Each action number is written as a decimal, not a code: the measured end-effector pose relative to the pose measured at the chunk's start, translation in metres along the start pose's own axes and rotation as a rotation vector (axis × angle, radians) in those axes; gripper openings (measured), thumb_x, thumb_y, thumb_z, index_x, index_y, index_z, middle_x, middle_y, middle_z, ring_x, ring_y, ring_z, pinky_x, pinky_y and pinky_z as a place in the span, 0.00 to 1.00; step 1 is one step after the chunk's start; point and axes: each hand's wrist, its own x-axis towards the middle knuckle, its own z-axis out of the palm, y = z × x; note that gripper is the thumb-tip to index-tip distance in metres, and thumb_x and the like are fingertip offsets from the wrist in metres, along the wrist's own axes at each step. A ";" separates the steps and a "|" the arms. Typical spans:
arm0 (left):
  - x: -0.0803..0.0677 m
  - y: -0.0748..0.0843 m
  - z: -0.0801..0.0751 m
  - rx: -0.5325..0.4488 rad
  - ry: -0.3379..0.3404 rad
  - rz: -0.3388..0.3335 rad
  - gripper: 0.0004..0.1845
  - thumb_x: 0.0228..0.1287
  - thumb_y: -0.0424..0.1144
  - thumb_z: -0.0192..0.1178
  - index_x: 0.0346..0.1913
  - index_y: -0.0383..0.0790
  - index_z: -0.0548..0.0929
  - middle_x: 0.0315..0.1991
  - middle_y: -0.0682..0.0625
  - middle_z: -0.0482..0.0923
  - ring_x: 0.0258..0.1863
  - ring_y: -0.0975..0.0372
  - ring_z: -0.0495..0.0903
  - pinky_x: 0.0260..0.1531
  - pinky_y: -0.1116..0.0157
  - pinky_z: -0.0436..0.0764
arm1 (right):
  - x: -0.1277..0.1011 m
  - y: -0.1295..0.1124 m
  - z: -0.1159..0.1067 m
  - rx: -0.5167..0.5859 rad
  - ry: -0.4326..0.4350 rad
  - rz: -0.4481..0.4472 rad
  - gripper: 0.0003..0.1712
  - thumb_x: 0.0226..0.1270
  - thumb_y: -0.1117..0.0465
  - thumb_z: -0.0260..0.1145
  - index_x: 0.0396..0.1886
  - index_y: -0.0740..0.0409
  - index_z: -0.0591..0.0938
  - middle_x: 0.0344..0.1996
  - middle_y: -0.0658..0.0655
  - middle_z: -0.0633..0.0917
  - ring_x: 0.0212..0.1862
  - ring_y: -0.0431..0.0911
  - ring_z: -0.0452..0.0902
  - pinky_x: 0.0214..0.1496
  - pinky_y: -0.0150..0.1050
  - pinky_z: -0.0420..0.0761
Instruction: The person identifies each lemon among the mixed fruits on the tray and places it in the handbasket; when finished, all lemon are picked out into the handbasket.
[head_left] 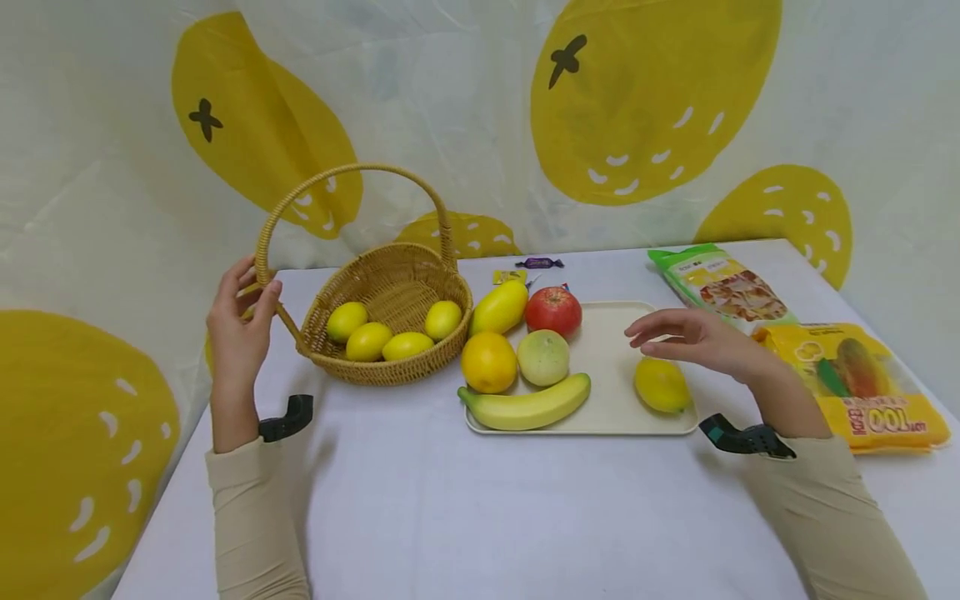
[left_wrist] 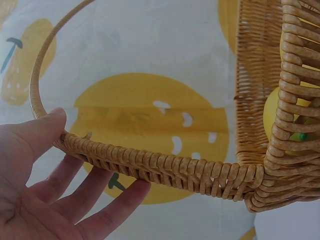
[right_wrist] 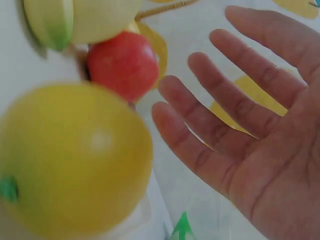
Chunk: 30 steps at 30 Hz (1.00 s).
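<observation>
My left hand (head_left: 240,321) holds the low left end of the handle (head_left: 264,250) of a wicker basket (head_left: 390,367). In the left wrist view the thumb lies on top of the handle (left_wrist: 165,167) and the fingers (left_wrist: 70,172) reach under it. Several lemons (head_left: 367,340) lie in the basket. My right hand (head_left: 690,337) hovers open, fingers spread, just above a lone lemon (head_left: 662,384) on the right of a cream tray (head_left: 607,333). The right wrist view shows that lemon (right_wrist: 75,155) close beside the open palm (right_wrist: 240,125), not touching it.
The tray's left side holds a mango (head_left: 499,307), a red apple (head_left: 552,311), an orange (head_left: 488,362), a pale green fruit (head_left: 543,357) and a banana (head_left: 525,406). Two snack bags (head_left: 855,383) lie at the right. Wrapped sweets (head_left: 540,263) sit behind the tray.
</observation>
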 end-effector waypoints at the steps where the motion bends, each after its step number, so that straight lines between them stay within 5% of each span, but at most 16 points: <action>1: 0.000 0.000 0.001 -0.001 -0.002 -0.002 0.26 0.70 0.42 0.58 0.70 0.50 0.70 0.58 0.45 0.76 0.52 0.56 0.79 0.51 0.69 0.80 | -0.004 0.003 -0.002 -0.008 0.000 0.004 0.15 0.68 0.70 0.62 0.54 0.63 0.80 0.48 0.44 0.84 0.49 0.38 0.80 0.50 0.26 0.80; 5: 0.000 0.002 0.002 0.005 -0.009 -0.007 0.26 0.71 0.43 0.58 0.70 0.51 0.69 0.59 0.45 0.76 0.52 0.54 0.78 0.53 0.67 0.80 | -0.015 0.012 -0.008 -0.089 -0.046 0.027 0.19 0.63 0.69 0.68 0.55 0.63 0.80 0.50 0.44 0.83 0.51 0.37 0.78 0.52 0.28 0.79; 9: 0.000 0.003 0.002 0.005 -0.009 -0.007 0.26 0.71 0.43 0.58 0.70 0.51 0.69 0.59 0.45 0.76 0.53 0.55 0.79 0.53 0.68 0.80 | -0.020 0.019 -0.013 -0.160 -0.173 0.082 0.26 0.60 0.64 0.72 0.59 0.62 0.77 0.56 0.56 0.80 0.52 0.35 0.75 0.53 0.31 0.79; 14: 0.000 0.003 0.000 0.002 -0.003 0.003 0.26 0.70 0.42 0.58 0.70 0.49 0.70 0.58 0.45 0.76 0.51 0.58 0.79 0.50 0.71 0.80 | -0.019 0.024 -0.008 -0.105 -0.284 0.134 0.31 0.62 0.61 0.71 0.64 0.62 0.73 0.61 0.65 0.74 0.51 0.41 0.74 0.53 0.31 0.78; 20: 0.000 0.001 -0.001 0.003 -0.003 -0.004 0.26 0.70 0.41 0.58 0.70 0.49 0.70 0.58 0.45 0.76 0.50 0.61 0.79 0.50 0.72 0.80 | -0.014 0.031 -0.003 -0.111 -0.289 0.111 0.30 0.63 0.61 0.70 0.64 0.60 0.74 0.60 0.62 0.75 0.47 0.44 0.72 0.46 0.34 0.75; 30: -0.001 0.001 0.000 0.010 -0.010 -0.015 0.26 0.71 0.44 0.58 0.70 0.53 0.69 0.59 0.44 0.75 0.52 0.56 0.79 0.52 0.68 0.80 | -0.009 0.040 0.002 -0.099 -0.232 0.111 0.31 0.63 0.61 0.70 0.65 0.59 0.73 0.62 0.62 0.75 0.52 0.44 0.74 0.53 0.36 0.77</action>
